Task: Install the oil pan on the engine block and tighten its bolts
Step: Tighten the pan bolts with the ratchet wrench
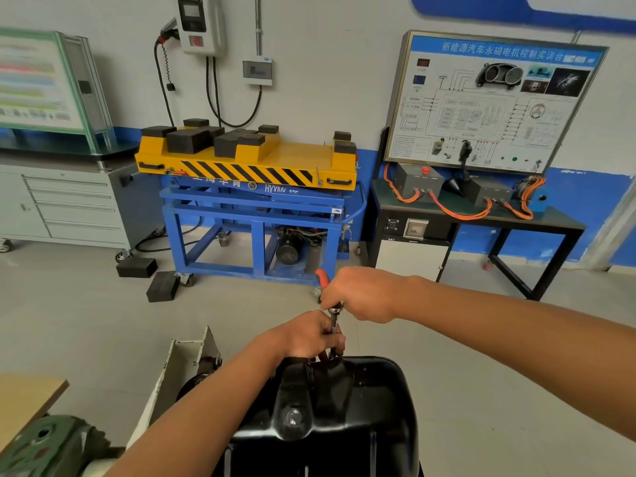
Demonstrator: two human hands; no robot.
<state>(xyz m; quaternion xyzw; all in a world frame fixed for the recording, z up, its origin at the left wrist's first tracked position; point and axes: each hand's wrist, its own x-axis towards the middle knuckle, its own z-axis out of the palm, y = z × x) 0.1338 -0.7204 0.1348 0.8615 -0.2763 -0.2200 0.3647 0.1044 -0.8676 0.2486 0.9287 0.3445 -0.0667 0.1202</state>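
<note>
**Bolt work at the pan's far rim**

Black pan (371, 407) at bottom centre, sump side up, seated on the engine. Block hidden beneath it. Drain plug (292, 416) on the near hump. Upturned, so nothing to be seen inside.

At the far rim, extension (334, 325) upright, foot down in a notch of the pan. Socket and bolt hidden behind fingers. Left hand (311, 335) clamped round the lower shaft, steadying it. Right hand (359, 294) just above and beyond, fisted on the ratchet (334, 309), with the red grip poking out past the knuckles, away and to the left.

Crux of the coming stroke: bolt straight down from both hands, along the extension's vertical axis. Handle roughly level across it. Left hand nearer the bolt, right hand out on the lever. Probably mid-tightening. Calls for a swing about a plumb shaft, or the socket may ride off.

Left of the pan, a cream bracket (186, 359), a green casting (44, 438) and a wooden desk (24, 390) corner. Further off, a yellow lift (303, 160) carrying black blocks (187, 139), with two more on the floor (86, 321). Grey cabinet (69, 204) with drawers shut, contents unseen.
</note>
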